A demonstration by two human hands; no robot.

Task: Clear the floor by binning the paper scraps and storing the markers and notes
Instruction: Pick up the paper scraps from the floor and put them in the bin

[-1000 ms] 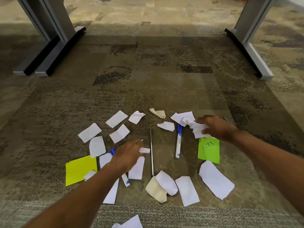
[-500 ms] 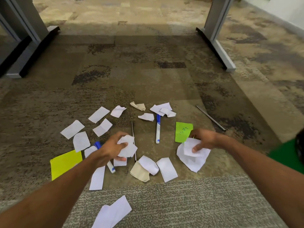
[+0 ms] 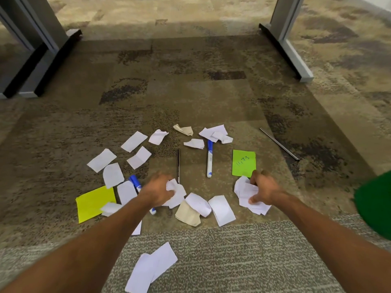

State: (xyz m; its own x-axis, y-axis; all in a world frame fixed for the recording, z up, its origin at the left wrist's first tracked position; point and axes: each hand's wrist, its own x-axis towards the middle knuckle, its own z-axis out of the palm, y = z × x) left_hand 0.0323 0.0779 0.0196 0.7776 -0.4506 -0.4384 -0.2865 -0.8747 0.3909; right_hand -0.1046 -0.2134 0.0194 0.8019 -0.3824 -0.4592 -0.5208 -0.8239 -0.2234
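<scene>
Several white paper scraps [image 3: 134, 141] lie scattered on the carpet. My left hand [image 3: 157, 192] is shut on a bunch of white scraps [image 3: 176, 192] near the middle. My right hand [image 3: 263, 190] grips another crumpled bunch of scraps [image 3: 246, 190] just below a green sticky note [image 3: 243, 163] with writing. A yellow note [image 3: 94, 203] lies at the left. One blue-capped white marker [image 3: 209, 158] lies in the middle; a second blue marker [image 3: 135, 182] is partly hidden under my left arm. A thin dark pen [image 3: 178, 164] lies between them.
A thin metal rod [image 3: 279, 143] lies on the carpet at the right. Grey desk legs stand at the far left [image 3: 45, 66] and far right [image 3: 295, 60]. A beige scrap [image 3: 187, 214] and more white sheets [image 3: 152, 268] lie nearer me. Something green [image 3: 375, 200] shows at the right edge.
Both hands have drawn nearer to me while gathering scraps. My right hand came off the far pile and now crumples papers below the green note; my left hand bunched scraps by the pen.
</scene>
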